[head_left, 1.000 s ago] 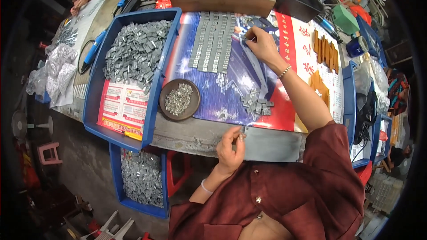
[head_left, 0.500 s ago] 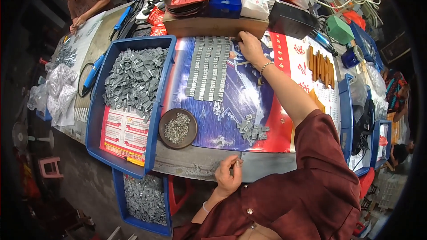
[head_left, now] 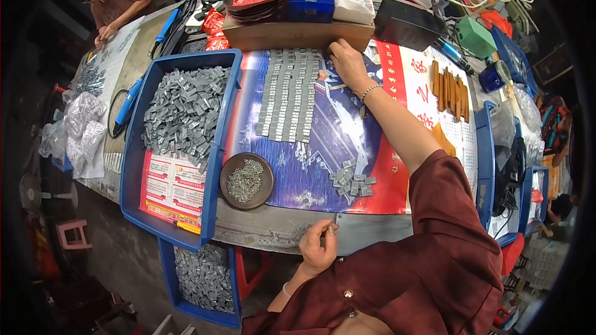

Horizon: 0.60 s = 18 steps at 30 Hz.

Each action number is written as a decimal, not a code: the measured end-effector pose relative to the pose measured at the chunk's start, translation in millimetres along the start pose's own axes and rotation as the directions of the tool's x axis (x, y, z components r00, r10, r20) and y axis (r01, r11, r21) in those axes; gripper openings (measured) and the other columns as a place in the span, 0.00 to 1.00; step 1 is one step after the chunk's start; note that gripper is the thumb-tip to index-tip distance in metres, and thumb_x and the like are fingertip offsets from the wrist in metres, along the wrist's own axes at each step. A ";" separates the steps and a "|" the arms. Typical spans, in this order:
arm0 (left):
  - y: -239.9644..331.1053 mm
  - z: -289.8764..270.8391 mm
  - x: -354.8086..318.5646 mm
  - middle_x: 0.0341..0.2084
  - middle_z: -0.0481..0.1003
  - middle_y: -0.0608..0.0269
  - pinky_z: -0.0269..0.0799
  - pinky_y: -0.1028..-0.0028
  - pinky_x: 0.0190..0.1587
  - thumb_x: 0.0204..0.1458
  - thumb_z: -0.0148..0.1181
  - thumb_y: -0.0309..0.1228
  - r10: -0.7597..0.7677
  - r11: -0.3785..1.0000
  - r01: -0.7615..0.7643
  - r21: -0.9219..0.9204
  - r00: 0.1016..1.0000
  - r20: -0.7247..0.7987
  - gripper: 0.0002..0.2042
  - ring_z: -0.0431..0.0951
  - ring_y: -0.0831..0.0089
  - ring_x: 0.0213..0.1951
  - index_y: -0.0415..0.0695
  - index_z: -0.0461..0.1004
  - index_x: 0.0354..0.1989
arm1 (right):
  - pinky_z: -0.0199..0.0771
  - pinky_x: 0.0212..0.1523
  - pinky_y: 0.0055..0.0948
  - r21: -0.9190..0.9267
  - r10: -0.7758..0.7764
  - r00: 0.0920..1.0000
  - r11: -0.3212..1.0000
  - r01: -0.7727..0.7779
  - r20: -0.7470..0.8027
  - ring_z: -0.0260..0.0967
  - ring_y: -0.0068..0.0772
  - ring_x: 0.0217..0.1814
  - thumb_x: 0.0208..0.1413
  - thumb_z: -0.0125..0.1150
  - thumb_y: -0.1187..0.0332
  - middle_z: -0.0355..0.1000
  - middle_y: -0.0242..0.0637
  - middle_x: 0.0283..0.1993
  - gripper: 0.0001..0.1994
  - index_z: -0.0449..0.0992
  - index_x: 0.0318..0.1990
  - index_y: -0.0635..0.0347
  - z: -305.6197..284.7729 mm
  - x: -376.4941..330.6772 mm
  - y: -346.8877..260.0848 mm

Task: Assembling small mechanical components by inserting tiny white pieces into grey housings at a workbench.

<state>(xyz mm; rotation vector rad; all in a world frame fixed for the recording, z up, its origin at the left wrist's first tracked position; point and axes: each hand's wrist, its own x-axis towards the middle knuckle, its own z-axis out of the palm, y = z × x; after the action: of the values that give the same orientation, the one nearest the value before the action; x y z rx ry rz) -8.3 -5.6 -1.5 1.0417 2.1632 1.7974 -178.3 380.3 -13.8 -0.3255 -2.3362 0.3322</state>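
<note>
A blue tray [head_left: 218, 149] full of gray metal bits sits on the left of the bench [head_left: 273, 231]. The left hand [head_left: 318, 247] pinches its fingers together on one small metal bit [head_left: 332, 229] at the bench's near edge. Farther right, the right hand [head_left: 347, 62] rests its fingers, held close together, on the far end of the neat rows of gray bits [head_left: 288, 94].

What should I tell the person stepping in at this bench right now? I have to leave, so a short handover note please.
Right hand: reached out to the far end of the rows of small grey metal pieces, fingers on the top of the rightmost row.
Left hand: at the near table edge, fingertips pinched on something small; I cannot tell what.
Things: loose grey pieces in a small pile near the front; brown dish of tiny parts to its left; blue tray heaped with grey pieces farther left.
Done: several neat rows laid out.
Left: the loose pile and the tray's heap are not laid out.
</note>
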 end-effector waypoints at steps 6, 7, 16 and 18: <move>2.6 -0.9 -1.7 0.26 0.77 0.56 0.75 0.76 0.30 0.54 0.53 0.17 -0.024 0.999 0.024 -0.026 1.000 -0.001 0.11 0.78 0.73 0.25 0.36 0.66 0.46 | 0.72 0.36 0.43 -0.064 0.028 0.998 0.998 -0.024 0.062 0.70 0.53 0.37 0.49 0.59 0.75 0.67 0.44 0.36 0.07 0.69 0.35 0.60 2.3 -2.6 1.9; 2.7 -1.2 -2.4 0.26 0.77 0.56 0.74 0.76 0.30 0.54 0.53 0.17 -0.023 1.000 0.023 -0.020 1.000 -0.005 0.11 0.78 0.73 0.25 0.36 0.66 0.46 | 0.72 0.36 0.43 -0.070 0.021 0.998 0.997 -0.017 0.062 0.70 0.53 0.36 0.49 0.59 0.75 0.67 0.44 0.36 0.07 0.69 0.35 0.60 2.9 -2.8 0.8; 2.8 2.6 -0.5 0.26 0.77 0.55 0.74 0.73 0.30 0.53 0.53 0.17 -0.053 0.998 0.052 -0.027 0.998 -0.017 0.09 0.79 0.67 0.26 0.37 0.70 0.42 | 0.70 0.40 0.46 0.067 0.064 0.994 0.996 -0.058 -0.085 0.69 0.55 0.39 0.48 0.54 0.76 0.69 0.49 0.35 0.05 0.70 0.34 0.63 -6.4 -6.2 11.2; 4.7 1.5 0.1 0.26 0.76 0.54 0.74 0.69 0.30 0.52 0.53 0.16 -0.071 0.997 0.070 -0.034 0.997 -0.027 0.09 0.79 0.62 0.27 0.37 0.71 0.41 | 0.71 0.40 0.43 0.121 0.094 0.994 0.989 -0.086 -0.064 0.70 0.51 0.39 0.47 0.55 0.76 0.71 0.48 0.34 0.06 0.72 0.35 0.64 -31.7 -4.8 -9.5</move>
<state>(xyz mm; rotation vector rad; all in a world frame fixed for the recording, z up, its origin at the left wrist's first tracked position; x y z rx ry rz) -5.6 -4.1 2.4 0.9267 2.1499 1.8205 -153.9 374.4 8.2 -0.3789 -2.2275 0.4938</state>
